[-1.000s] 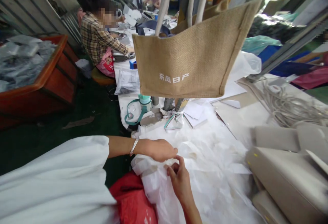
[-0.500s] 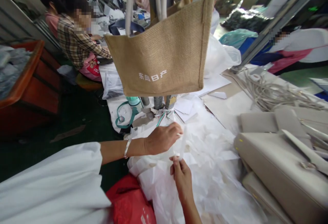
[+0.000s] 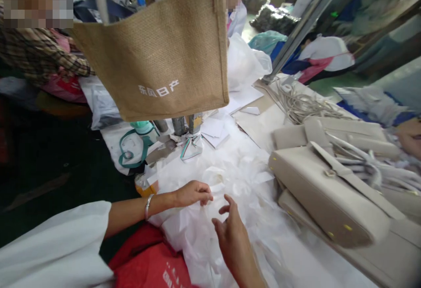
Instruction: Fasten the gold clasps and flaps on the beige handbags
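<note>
Much white wrap (image 3: 250,191) heaped toward near edge of desk (image 3: 110,141), likely for easy reach. Bags (image 3: 315,187) stacked toward right edge, probably leaving wrap room. Left hand (image 3: 200,192): fingers curled, unclear whether pinching anything. Right hand (image 3: 230,226): fingers spread, nothing between. Wrap beneath both, contact unclear.

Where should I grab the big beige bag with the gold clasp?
Probably hold the beige bag around its thick middle, coming from the side nearest the right hand. That long side faces the hand uncovered, while pale straps clutter the far side.
</note>
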A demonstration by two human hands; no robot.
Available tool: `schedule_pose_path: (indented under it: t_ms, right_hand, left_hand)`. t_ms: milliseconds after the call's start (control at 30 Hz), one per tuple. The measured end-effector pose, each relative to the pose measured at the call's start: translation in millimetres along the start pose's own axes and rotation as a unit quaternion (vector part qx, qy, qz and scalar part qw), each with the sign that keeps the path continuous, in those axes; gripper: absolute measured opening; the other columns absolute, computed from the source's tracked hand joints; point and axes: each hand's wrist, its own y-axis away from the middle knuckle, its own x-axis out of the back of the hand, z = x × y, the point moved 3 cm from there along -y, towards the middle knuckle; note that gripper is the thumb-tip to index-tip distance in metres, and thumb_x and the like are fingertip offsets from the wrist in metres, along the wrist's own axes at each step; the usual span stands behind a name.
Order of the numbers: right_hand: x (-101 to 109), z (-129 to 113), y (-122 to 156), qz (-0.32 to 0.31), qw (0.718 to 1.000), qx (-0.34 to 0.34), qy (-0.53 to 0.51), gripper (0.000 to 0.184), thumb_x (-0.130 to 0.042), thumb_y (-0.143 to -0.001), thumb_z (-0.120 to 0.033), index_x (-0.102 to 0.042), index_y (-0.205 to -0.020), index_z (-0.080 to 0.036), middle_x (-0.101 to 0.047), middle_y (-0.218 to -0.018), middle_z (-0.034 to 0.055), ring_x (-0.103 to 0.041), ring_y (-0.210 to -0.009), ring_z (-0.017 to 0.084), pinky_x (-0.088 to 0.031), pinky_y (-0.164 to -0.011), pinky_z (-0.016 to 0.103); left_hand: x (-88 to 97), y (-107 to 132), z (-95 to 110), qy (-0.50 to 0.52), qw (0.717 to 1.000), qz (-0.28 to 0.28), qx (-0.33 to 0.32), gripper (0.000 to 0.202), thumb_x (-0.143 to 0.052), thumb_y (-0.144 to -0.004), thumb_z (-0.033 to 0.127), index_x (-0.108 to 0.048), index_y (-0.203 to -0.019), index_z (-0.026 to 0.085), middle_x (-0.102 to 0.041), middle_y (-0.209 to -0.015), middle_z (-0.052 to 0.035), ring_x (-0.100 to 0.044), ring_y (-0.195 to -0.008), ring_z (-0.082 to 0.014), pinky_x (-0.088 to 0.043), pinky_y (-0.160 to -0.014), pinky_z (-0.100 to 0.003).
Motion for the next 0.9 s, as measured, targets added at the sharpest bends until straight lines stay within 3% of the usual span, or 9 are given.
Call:
schedule_pose_path:
  t_ms: [167, 300, 433, 500, 567, 633, 700, 800, 900]
  right_hand:
    - [11, -51, 15, -0.099, 0.985, 0.089, 0.109, 0.039, -0.046, -0.068, -0.004, -0.05, -0.103, -0.021, -0.055, -0.103, 0.0041, -0.056, -0.071, 0.014, -0.04, -0.06, 0.025]
    - [5, -68, -37, -0.123, 0.989, 0.065, -0.056, 0.024, -0.048, -0.064, 0.0, -0.053, -0.079, -0.019, -0.056, -0.079, -0.0011, -0.055, -0.071, 0.012, -0.041, -0.062, 0.023]
    - [-3, -53, -83, -0.164, 0.963, -0.049, -0.21, 0.014, -0.057, -0.071, -0.016, -0.053, -0.084, -0.017, -0.056, -0.064, -0.004, -0.052, -0.05, 0.01, -0.039, -0.045, 0.02]
    - [4, -47, -86, -0.138, 0.944, -0.034, -0.298, 0.022, -0.053, -0.08, -0.031, -0.053, -0.098, -0.017, -0.063, -0.085, 0.0031, -0.062, -0.066, 0.014, -0.048, -0.055, 0.024]
    - [18, -37, -74, -0.042, 0.933, -0.02, -0.356, 0.033, -0.045, -0.087, -0.042, -0.05, -0.11, -0.018, -0.061, -0.109, 0.0087, -0.064, -0.088, 0.017, -0.052, -0.067, 0.028]
    - [29, -24, -52, 0.051, 0.96, -0.023, -0.274, 0.038, -0.043, -0.089, -0.049, -0.051, -0.112, -0.02, -0.06, -0.114, 0.0096, -0.063, -0.091, 0.019, -0.051, -0.069, 0.029]
    - [26, -13, -25, 0.061, 0.996, -0.017, -0.068, 0.036, -0.047, -0.089, -0.05, -0.054, -0.11, -0.022, -0.064, -0.105, 0.0078, -0.064, -0.083, 0.019, -0.049, -0.069, 0.03]
    - [-4, 1, 10, 0.052, 0.982, 0.031, 0.181, 0.026, -0.039, -0.093, -0.036, -0.06, -0.099, -0.022, -0.065, -0.076, 0.0068, -0.064, -0.07, 0.022, -0.045, -0.064, 0.03]
    - [-42, 26, 31, 0.093, 0.962, 0.027, 0.257, 0.027, -0.035, -0.091, -0.022, -0.06, -0.1, -0.023, -0.066, -0.07, 0.0066, -0.064, -0.061, 0.024, -0.044, -0.054, 0.03]
  left_hand:
    - [-19.2, 1, -7, -0.01, 0.995, -0.097, 0.003, 0.023, -0.057, -0.078, 0.029, -0.065, -0.082, 0.008, -0.057, -0.061, -0.0002, -0.047, -0.056, -0.0093, -0.038, -0.055, -0.02]
    - [-22.8, 7, -12, -0.059, 0.985, -0.161, -0.035, 0.018, -0.061, -0.073, 0.026, -0.066, -0.077, 0.01, -0.062, -0.074, -0.0008, -0.051, -0.074, -0.0152, -0.044, -0.073, -0.026]
    - [-13.7, 14, 1, -0.069, 0.973, -0.221, -0.024, 0.026, -0.064, -0.075, 0.031, -0.072, -0.092, 0.014, -0.067, -0.094, -0.0036, -0.055, -0.09, -0.0189, -0.042, -0.087, -0.028]
    - [-7.0, 16, 11, -0.077, 0.976, -0.201, -0.003, 0.031, -0.06, -0.081, 0.039, -0.073, -0.095, 0.014, -0.067, -0.088, -0.0041, -0.055, -0.081, -0.0156, -0.043, -0.078, -0.024]
    - [-1.5, 17, 17, -0.086, 0.981, -0.168, 0.043, 0.042, -0.053, -0.086, 0.049, -0.074, -0.095, 0.013, -0.06, -0.067, -0.0014, -0.046, -0.06, -0.0104, -0.039, -0.059, -0.02]
    - [1.3, 17, 18, -0.086, 0.979, -0.151, 0.101, 0.051, -0.05, -0.085, 0.056, -0.074, -0.096, 0.013, -0.049, -0.055, 0.0017, -0.036, -0.049, -0.0082, -0.031, -0.048, -0.02]
    - [1.9, 15, 17, -0.06, 0.978, -0.144, 0.138, 0.054, -0.05, -0.084, 0.059, -0.074, -0.092, 0.011, -0.049, -0.052, 0.0012, -0.039, -0.049, -0.0088, -0.032, -0.047, -0.02]
    - [-1.0, 11, 14, 0.0, 0.979, -0.165, 0.117, 0.044, -0.058, -0.08, 0.051, -0.073, -0.083, 0.01, -0.061, -0.062, -0.0043, -0.052, -0.058, -0.0124, -0.042, -0.057, -0.022]
    - [-4.4, 7, 12, 0.041, 0.979, -0.169, 0.105, 0.028, -0.067, -0.072, 0.036, -0.072, -0.084, 0.011, -0.066, -0.071, -0.0061, -0.056, -0.06, -0.0132, -0.044, -0.059, -0.023]
